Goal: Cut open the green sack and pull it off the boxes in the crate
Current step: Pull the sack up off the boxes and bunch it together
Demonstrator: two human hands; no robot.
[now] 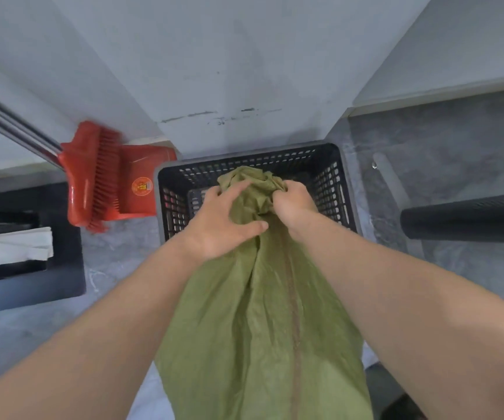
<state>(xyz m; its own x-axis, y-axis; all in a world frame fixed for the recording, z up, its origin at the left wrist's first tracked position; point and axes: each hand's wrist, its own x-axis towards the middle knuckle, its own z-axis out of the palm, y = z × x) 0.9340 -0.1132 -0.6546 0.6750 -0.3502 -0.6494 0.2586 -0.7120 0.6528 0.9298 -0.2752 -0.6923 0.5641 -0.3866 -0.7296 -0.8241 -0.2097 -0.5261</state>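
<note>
The green sack (262,313) hangs long and slack from my hands down toward me, its bunched top end above the black perforated crate (332,177). My left hand (223,219) grips the gathered fabric from the left, fingers wrapped over it. My right hand (293,201) clutches the bunched top from the right. A seam runs down the length of the sack. The crate's inside is mostly hidden by the sack and my hands; no boxes show.
A red broom and dustpan (105,183) with metal handles lean at the wall left of the crate. A dark box holding folded white paper (11,247) sits at far left. A black cylinder (469,216) juts in from the right. The floor is grey stone.
</note>
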